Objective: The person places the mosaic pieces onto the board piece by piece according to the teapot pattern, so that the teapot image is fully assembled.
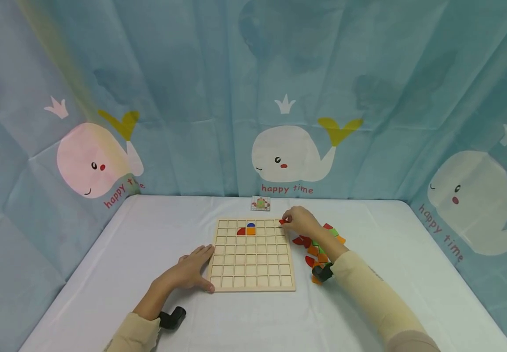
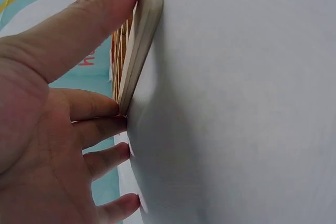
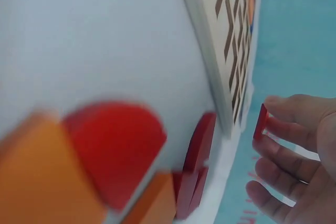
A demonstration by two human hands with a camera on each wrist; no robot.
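Observation:
A wooden grid board lies on the white table, with a red quarter-round piece, an orange square and a blue half-round piece in its upper cells. My left hand rests at the board's left edge; in the left wrist view its fingers are spread and nearly straight, thumb and fingertips touching the wooden side. Above the board's far right corner, my right hand pinches a red piece between thumb and fingers. Its exact shape is hard to tell, seen mostly edge-on.
Right of the board lies a loose pile of red, orange and green pieces, partly under my right forearm. A small pattern card lies behind the board. A blue curtain with whale prints hangs beyond the table.

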